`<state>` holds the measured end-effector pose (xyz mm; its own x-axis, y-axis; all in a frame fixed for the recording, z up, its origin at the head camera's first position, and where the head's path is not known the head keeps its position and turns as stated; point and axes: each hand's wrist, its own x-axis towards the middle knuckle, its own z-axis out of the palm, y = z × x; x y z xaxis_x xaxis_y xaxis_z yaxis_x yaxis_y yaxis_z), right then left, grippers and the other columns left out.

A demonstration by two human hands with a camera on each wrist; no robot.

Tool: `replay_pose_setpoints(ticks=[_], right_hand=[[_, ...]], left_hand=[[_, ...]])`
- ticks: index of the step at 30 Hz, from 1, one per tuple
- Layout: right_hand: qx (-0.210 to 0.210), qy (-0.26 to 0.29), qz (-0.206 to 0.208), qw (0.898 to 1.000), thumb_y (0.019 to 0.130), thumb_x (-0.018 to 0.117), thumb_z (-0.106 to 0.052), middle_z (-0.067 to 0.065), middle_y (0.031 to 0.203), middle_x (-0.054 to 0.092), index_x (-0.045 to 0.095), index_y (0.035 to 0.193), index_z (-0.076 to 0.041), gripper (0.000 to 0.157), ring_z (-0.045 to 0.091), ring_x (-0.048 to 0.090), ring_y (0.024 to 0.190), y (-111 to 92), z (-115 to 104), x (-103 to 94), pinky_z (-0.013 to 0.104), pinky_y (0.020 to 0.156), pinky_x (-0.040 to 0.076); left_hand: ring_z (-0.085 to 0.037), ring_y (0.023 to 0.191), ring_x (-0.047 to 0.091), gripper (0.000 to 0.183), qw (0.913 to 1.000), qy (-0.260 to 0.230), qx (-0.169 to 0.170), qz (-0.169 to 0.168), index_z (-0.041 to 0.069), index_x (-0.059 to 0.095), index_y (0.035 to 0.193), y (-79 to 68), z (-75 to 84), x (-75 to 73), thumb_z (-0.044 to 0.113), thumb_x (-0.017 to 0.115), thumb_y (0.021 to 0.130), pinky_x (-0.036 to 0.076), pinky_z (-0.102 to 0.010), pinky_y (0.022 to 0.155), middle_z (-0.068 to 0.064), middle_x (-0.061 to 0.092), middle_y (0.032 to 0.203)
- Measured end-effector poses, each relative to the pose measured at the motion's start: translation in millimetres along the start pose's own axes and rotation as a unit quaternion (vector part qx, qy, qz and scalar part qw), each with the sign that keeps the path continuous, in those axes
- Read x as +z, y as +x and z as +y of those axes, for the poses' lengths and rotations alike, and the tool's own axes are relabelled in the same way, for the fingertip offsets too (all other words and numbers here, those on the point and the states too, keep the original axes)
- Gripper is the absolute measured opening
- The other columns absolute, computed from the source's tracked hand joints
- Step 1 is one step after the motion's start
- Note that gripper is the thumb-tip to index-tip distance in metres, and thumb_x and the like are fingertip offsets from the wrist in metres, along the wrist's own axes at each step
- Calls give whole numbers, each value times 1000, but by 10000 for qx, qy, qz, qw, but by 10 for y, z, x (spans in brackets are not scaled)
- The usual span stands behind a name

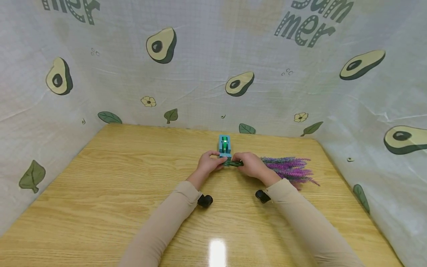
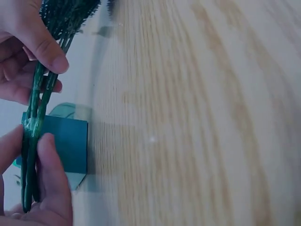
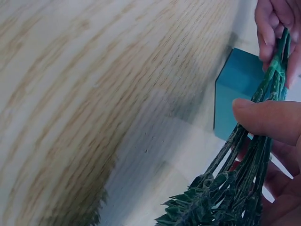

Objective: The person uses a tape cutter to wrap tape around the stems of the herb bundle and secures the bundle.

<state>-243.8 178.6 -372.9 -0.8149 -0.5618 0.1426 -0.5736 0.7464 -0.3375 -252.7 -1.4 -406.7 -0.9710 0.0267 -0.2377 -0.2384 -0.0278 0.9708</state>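
Note:
A bunch of artificial lavender lies sideways, its purple flower heads [image 1: 295,170] pointing right and its green stems [image 1: 235,163] running left between both hands. My right hand [image 1: 251,164] grips the stems below the flowers, thumb over them in the right wrist view. Near the cut ends, my left hand [image 1: 208,164] pinches the same stems between thumb and fingers. A shiny, clear green-tinted band of tape [image 2: 33,124] wraps the stems right beside the left fingertips. Just behind the hands stands a blue tape dispenser [image 1: 225,144] with a green roll in it, partly covered by the stems.
The wooden table [image 1: 116,178] stretches out on both sides of the hands. A pale cloth [image 1: 200,66] printed with avocados and leaves hangs behind and along the sides. Small black devices [image 1: 205,201] sit at both wrists, by the beige sleeves [image 1: 173,211].

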Motion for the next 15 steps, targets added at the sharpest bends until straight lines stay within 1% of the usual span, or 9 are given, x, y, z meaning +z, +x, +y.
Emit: replay_pose_setpoints(ticks=[3,5,9,11,13,15], right_hand=[[-1,18,-39,10000,78,69,5,9,97,66,66,99,-6,24,27,61,93,9,-1,1,43,81,49],[11,47,-65,10000,79,68,5,9,97,66,66,99,-6,24,27,61,93,15,-4,1,43,81,49],[-20,107,-184,9998,79,69,4,9,97,66,66,100,-5,23,28,61,93,25,-14,3,42,81,49],[-53,86,-248,9996,80,70,3,9,97,66,67,100,-5,22,27,61,93,27,-11,20,42,81,49],[-65,98,-293,9995,80,70,2,9,98,66,67,100,-5,22,27,61,93,22,-6,27,42,81,49],[-17,101,-302,9995,79,71,2,8,97,67,68,99,-5,21,26,61,93,13,1,28,41,82,49]], left_hand=[[-19,72,67,31,9992,-353,-172,27,0,59,109,5,10,6,5,72,82,54,-31,74,-15,60,91],[-18,71,67,31,9983,-495,-287,62,0,59,110,14,19,4,4,72,81,54,-32,74,-14,60,91],[-17,66,66,32,9975,-547,-449,87,0,61,112,24,34,-6,0,71,81,54,-32,73,-15,59,96],[-17,65,66,35,9974,-559,-445,95,1,61,115,27,13,-6,-2,70,81,54,-31,72,-17,59,99],[-18,66,66,39,9982,-499,-319,37,0,59,118,17,-16,-3,-3,69,81,55,-31,71,-20,60,101],[-20,70,66,43,9993,-339,-175,-43,1,55,122,4,-45,-6,0,70,81,55,-31,72,-20,60,99]])
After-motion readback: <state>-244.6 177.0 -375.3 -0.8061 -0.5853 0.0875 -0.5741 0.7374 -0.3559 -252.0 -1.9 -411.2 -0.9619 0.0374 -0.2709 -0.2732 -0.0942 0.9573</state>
